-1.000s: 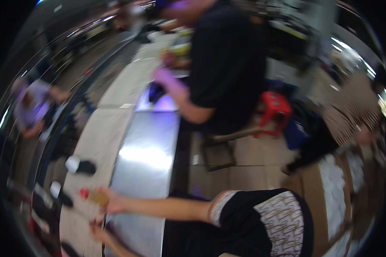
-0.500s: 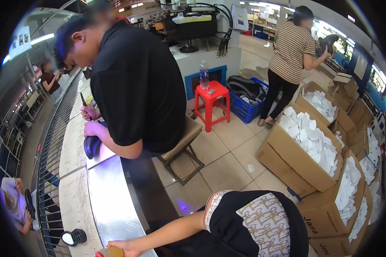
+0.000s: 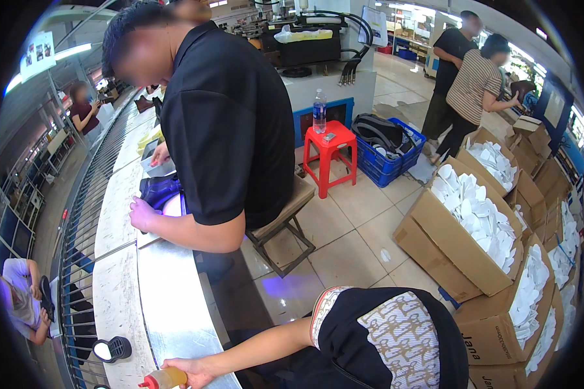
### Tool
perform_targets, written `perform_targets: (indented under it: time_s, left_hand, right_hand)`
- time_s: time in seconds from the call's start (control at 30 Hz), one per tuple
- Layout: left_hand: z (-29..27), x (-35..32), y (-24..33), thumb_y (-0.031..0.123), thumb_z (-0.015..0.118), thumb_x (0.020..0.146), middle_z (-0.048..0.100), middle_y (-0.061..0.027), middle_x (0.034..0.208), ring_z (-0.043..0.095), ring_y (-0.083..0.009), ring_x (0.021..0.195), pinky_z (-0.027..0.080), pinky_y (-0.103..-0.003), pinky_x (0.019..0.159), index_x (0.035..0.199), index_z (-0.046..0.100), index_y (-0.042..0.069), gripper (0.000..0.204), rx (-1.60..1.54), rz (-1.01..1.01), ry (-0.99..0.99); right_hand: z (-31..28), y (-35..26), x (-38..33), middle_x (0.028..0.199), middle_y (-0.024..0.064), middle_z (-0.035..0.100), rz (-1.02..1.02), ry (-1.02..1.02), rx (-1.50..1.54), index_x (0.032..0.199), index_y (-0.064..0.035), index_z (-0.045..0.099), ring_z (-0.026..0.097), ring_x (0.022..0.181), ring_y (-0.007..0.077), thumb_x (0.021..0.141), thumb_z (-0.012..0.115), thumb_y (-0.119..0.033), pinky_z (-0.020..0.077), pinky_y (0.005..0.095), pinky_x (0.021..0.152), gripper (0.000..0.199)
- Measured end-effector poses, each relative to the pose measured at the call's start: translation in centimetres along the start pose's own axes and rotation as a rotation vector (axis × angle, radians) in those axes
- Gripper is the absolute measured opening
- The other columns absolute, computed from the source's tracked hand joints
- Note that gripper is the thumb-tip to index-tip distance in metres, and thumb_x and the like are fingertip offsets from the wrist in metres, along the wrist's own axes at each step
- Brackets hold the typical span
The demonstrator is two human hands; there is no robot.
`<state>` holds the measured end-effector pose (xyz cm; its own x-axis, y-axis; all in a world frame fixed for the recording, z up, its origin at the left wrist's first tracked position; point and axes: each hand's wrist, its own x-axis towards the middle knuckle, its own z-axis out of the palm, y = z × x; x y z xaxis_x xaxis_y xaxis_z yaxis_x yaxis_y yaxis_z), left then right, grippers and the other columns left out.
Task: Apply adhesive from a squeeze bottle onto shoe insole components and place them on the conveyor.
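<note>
The right hand (image 3: 196,373) is gripping a translucent plastic bottle (image 3: 168,377) of yellow liquid with a red cap (image 3: 150,381), wrapping closely around its body; the bottle is tilting over the near side of the long off-white desk (image 3: 117,298), its cap pointing toward the far edge. The left hand is lying outside the view, so its state cannot be told. A shiny metal strip (image 3: 177,314) is running along the desk's near edge, while a black ridged sole-shaped piece with a white oval face (image 3: 112,349) is resting by the far edge, just beside a dark metal roller conveyor (image 3: 79,253). Right of the desk, brown cardboard boxes (image 3: 438,259) are holding heaps of flat white pieces (image 3: 477,217). Farther along the desk, a seated co-worker in a black shirt (image 3: 227,123) is holding a dark boot (image 3: 158,190) over the near edge. Behind the co-worker, a red plastic stool (image 3: 331,141) is bearing a clear water bottle (image 3: 319,113), and a blue plastic crate (image 3: 381,167) is standing beside it with a dark backpack (image 3: 377,131) on top. Well beyond, a person in a striped shirt (image 3: 472,91) is holding up a brown boot (image 3: 522,89).
</note>
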<state>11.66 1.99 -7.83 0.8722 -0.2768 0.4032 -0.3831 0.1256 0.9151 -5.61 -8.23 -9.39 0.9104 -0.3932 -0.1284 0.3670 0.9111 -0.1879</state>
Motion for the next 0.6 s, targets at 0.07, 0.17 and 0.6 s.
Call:
perform_targets:
  time_s: [0.07,0.17,0.6]
  left_hand:
    - [-0.3,0.5,-0.8,0.018,0.083,0.067,0.061,-0.0096,0.061,0.054,-0.0176,0.054,0.049,-0.034,0.055,0.065,0.064,-0.004,0.029,0.061,0.014,0.076]
    - [-0.5,0.4,-0.8,0.02,0.088,0.059,0.059,-0.0086,0.057,0.052,-0.0176,0.051,0.048,-0.035,0.054,0.06,0.062,-0.001,0.034,0.117,0.05,0.233]
    - [-1.0,1.6,-2.7,0.034,0.086,0.06,0.05,-0.0076,0.045,0.041,-0.0198,0.04,0.042,-0.038,0.045,0.049,0.055,0.002,0.046,0.223,0.168,0.347]
  right_hand:
    - [0.0,0.0,0.1,0.071,0.0009,0.04,-0.003,0.017,0.005,0.088,-0.0132,0.052,0.038,0.055,0.0117,0.08,0.049,-0.048,0.0377,0.0351,0.077,0.035]
    - [-0.3,0.3,0.2,0.072,0.0013,0.04,-0.013,-0.037,0.005,0.09,-0.013,0.052,0.038,0.055,0.0117,0.081,0.048,-0.048,0.0374,0.0354,0.076,0.036]
    - [0.3,0.5,-0.1,0.075,0.0029,0.038,0.029,0.029,0.053,0.094,-0.011,0.05,0.036,0.057,0.0124,0.081,0.047,-0.047,0.0361,0.0344,0.075,0.039]
